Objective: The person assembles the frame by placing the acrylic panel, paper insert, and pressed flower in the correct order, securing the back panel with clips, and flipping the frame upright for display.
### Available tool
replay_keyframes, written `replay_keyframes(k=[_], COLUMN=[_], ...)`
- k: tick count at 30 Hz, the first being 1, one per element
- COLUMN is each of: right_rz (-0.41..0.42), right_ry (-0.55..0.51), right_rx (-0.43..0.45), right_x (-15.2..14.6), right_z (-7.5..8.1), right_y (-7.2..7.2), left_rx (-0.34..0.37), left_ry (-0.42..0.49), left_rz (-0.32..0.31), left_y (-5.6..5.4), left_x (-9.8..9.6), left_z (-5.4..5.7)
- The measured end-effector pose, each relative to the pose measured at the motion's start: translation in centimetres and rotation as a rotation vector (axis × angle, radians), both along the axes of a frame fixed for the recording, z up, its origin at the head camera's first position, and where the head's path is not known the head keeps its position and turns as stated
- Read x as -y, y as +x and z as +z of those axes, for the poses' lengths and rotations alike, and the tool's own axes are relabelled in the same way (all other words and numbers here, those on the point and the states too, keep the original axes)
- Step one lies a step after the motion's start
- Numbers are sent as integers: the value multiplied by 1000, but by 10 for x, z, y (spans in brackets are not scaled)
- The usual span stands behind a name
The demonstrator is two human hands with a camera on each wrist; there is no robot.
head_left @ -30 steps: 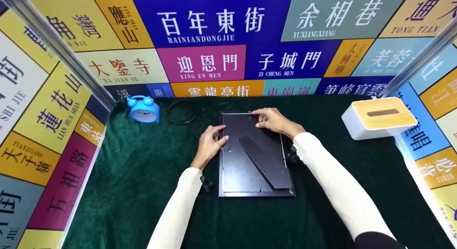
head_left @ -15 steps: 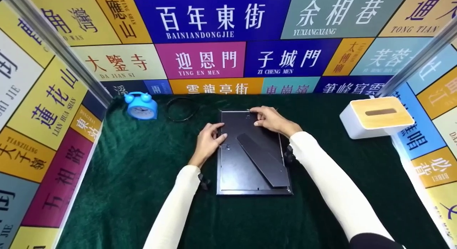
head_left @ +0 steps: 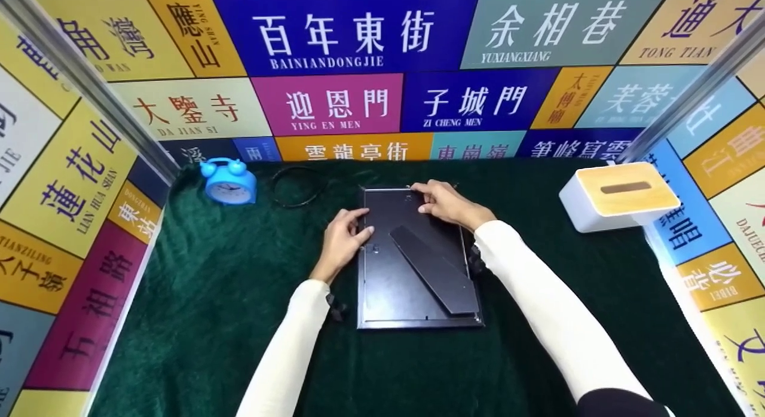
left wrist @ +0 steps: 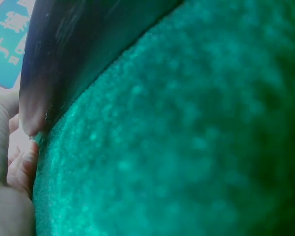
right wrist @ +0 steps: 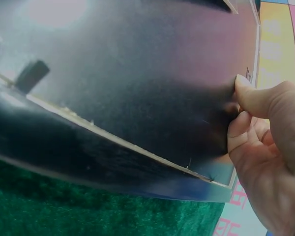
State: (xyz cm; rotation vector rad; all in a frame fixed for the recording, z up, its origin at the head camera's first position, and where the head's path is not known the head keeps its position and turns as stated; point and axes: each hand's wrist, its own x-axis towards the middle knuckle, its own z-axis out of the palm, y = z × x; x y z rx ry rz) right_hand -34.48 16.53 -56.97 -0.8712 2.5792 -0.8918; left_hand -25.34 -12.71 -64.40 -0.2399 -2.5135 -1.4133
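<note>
A black picture frame (head_left: 388, 285) lies face down on a dark green cloth, its easel leg (head_left: 436, 270) slanting across the backboard. At its left edge my left hand (head_left: 342, 241) holds the frame, thumb over the backboard and forefinger at the rim. In the left wrist view that hand (left wrist: 10, 162) shows beside the frame's dark side. My right hand (head_left: 448, 205) is at the top edge, forefinger at the rim and thumb by the backboard. In the right wrist view, a fingertip of the hand (right wrist: 270, 132) presses near a small metal tab (right wrist: 248, 73), with other fingers curled.
A blue alarm clock (head_left: 230, 183) and a thin black cable loop (head_left: 299, 187) sit at the back left. A white tissue box with a wooden lid (head_left: 624, 196) stands at the back right. Sign-printed panels (head_left: 329, 103) wall the green cloth (head_left: 239, 285) at the back and sides.
The head view shifts slightly, moving the whole scene a little to the left. Both hands keep their places on the picture frame.
</note>
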Motion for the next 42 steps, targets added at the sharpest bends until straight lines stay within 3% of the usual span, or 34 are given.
replay_keyframes(k=[2, 5, 7, 9, 11, 18, 22, 28, 34, 42], right_rz=[37, 49, 46, 26, 17, -17, -34, -33, -110, -207], right_ry=[3, 41, 59, 84, 93, 162, 103, -80, -179, -260], right_rx=[-29, -44, -27, -1, 14, 6, -3, -116, -185, -281], right_x=[-4, -4, -3, 1, 3, 5, -2, -19, -46, -88], right_z=[-15, -15, -12, 5, 9, 16, 18, 15, 10, -1], right_y=[-11, -12, -10, 1, 5, 13, 21, 48, 82, 120], left_rx=[-23, -46, -49, -43, -39, -33, -37, -35, -45, -70], left_ry=[-3, -17, -9, 1, 11, -12, -7, -31, -9, 10], left_rz=[9, 18, 17, 16, 13, 7, -13, -3, -17, -8], left_y=[-3, -7, -9, -11, -11, -10, -6, -5, -4, -3], left_x=[1, 2, 2, 2, 2, 1, -2, 1, 2, 9], left_z=[-6, -14, -18, -20, -20, -18, -8, -11, -7, -28])
